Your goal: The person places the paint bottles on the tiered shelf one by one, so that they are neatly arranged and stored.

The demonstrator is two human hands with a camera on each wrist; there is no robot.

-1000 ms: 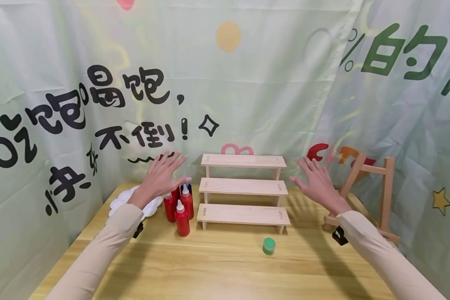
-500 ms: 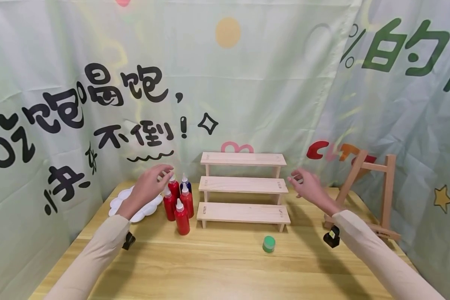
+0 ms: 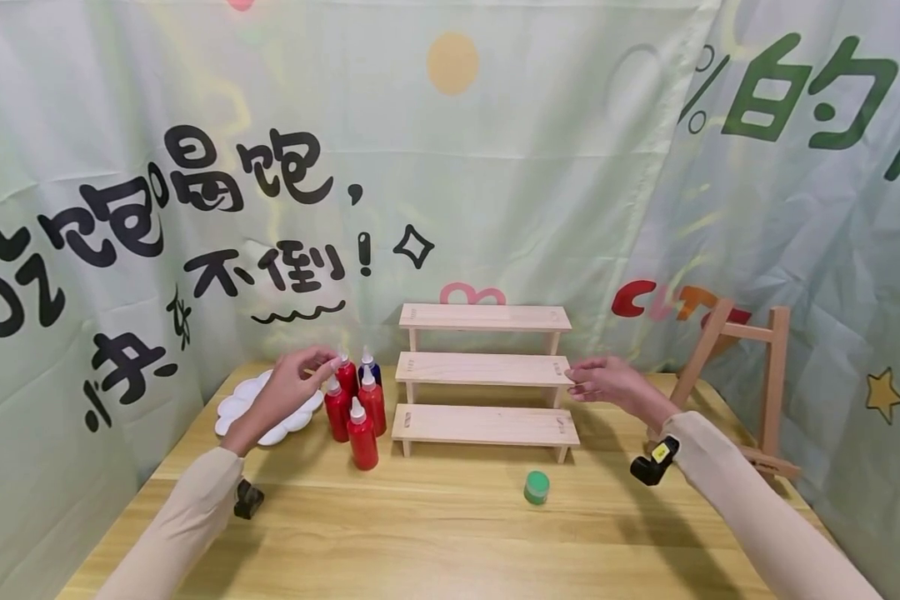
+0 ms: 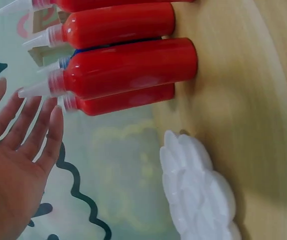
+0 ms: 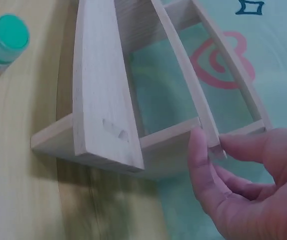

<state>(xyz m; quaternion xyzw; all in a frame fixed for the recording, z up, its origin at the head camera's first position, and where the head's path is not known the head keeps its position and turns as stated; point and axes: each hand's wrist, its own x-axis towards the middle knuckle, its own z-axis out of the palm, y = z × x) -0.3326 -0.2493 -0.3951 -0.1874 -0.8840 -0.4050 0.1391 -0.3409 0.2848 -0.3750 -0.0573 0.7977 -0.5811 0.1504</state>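
A three-tier wooden display stand stands at the middle back of the table. My right hand is at the right end of its middle step; in the right wrist view the thumb and a finger pinch the step's end. My left hand hovers beside several squeeze bottles, red ones and a dark blue one, all with white nozzles. Loosely bent fingers lie near a red bottle's nozzle, with no grip visible.
A white scalloped palette lies left of the bottles, partly behind my left arm. A small green-lidded jar stands in front of the stand. At the right is a wooden easel. Printed cloth hangs behind the wooden table.
Both hands, raised with spread fingers a second ago, have come down and bent their fingers. The right reaches the stand's middle step; the left is lower beside the bottles. Nothing else has moved.
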